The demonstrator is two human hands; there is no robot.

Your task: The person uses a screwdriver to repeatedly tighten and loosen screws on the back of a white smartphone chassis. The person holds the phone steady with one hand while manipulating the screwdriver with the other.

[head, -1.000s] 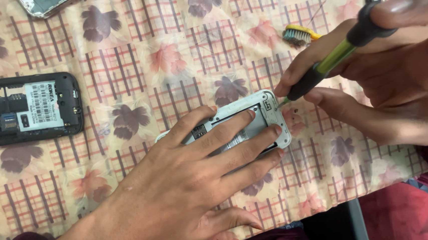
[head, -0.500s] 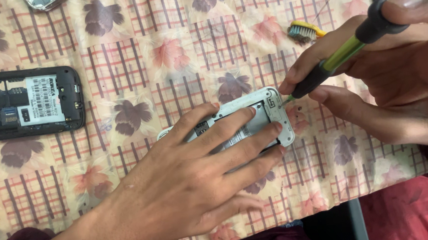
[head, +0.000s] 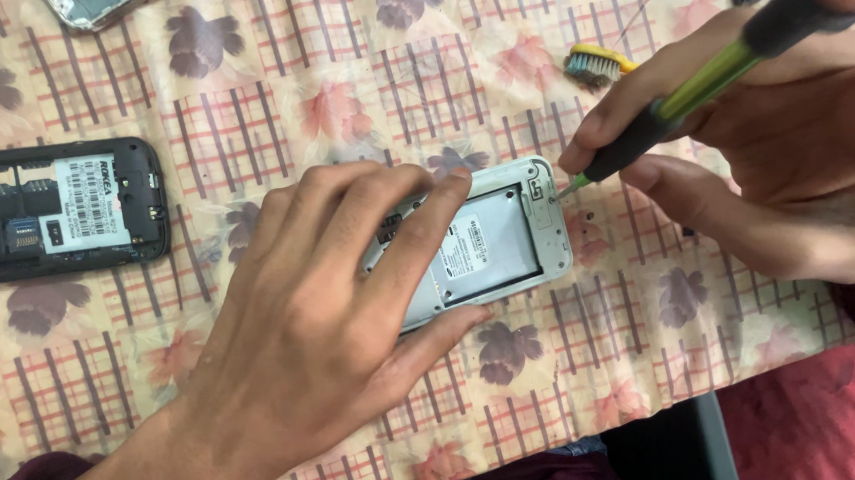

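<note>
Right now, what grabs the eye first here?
At centre, the left hand presses a silver phone, back cover off, onto the floral tablecloth. From the right, the right hand aims a green-and-black screwdriver at its top corner. A black opened phone lies at the left edge.

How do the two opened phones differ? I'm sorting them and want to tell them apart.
The black phone has a dark shell; the silver phone has a pale grey one. The black phone lies untouched at the table's left edge, while the silver phone is pinned under the left hand with a screwdriver, held by the right hand, at its corner. Both lie back up, covers off, each with a white label in its bay.
</note>
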